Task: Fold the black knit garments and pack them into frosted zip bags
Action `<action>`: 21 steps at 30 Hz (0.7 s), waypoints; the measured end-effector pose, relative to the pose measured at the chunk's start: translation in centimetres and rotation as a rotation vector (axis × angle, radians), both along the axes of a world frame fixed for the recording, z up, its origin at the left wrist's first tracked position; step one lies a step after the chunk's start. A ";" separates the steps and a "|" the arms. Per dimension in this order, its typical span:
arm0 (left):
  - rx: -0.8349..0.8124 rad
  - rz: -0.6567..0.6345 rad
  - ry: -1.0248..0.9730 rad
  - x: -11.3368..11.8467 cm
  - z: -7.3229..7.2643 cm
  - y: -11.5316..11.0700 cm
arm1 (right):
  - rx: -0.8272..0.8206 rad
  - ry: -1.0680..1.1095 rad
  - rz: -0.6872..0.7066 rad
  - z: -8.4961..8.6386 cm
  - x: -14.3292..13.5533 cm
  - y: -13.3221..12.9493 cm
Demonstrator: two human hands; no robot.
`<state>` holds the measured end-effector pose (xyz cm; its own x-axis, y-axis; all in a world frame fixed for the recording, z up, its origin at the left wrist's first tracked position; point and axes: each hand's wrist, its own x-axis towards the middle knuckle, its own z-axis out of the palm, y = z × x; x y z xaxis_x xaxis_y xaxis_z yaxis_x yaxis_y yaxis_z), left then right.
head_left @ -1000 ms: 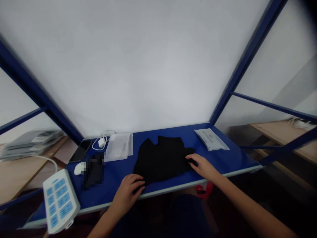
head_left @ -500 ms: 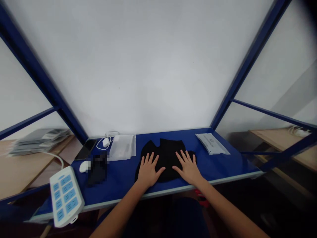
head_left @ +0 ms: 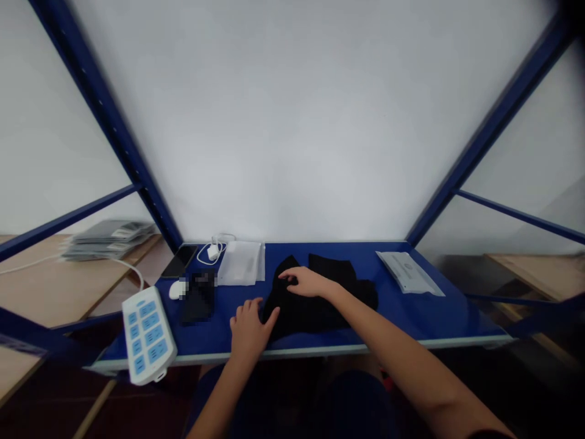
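Observation:
A black cloth garment lies on the blue tabletop in front of me, with a notch in its far edge. At its left edge rests my left hand, fingers apart and slightly bent, the thumb against the cloth. My right hand reaches across over the garment's far left part. Its fingers are bent, with a gap between thumb and forefinger, and nothing shows in it. Whether its fingertips touch the cloth I cannot tell. The right forearm hides part of the garment's right side.
Left on the blue table are white plastic bags, a white charger, a phone, a white mouse and a power strip. A packed bag lies right. Grey packages are stacked on a side table.
Both hands were spread flat on the garment. The right hand has moved left to its far left part; the left hand has slid to its left edge. The view has shifted slightly.

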<state>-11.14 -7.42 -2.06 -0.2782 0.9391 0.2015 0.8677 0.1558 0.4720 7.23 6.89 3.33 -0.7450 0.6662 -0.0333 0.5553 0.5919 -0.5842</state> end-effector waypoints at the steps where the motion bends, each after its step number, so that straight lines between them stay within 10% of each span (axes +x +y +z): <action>1: -0.026 -0.002 0.011 -0.2 -0.3 -0.5 | -0.073 -0.071 0.050 0.1 -1.5 0.9; 11: -0.082 0.031 -0.072 -0.7 -0.8 -2.7 | -0.241 -0.514 0.309 2.2 -9.2 4.2; 21: 0.252 0.051 -0.647 -3.9 1.3 -0.8 | -0.141 -0.258 0.391 5.8 -10.7 5.5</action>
<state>-15.02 -8.21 -0.78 -0.4582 0.8681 0.1910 0.3947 0.0062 0.9188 -3.43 12.37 9.11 -0.8940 0.3142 -0.3193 0.4446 0.7102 -0.5459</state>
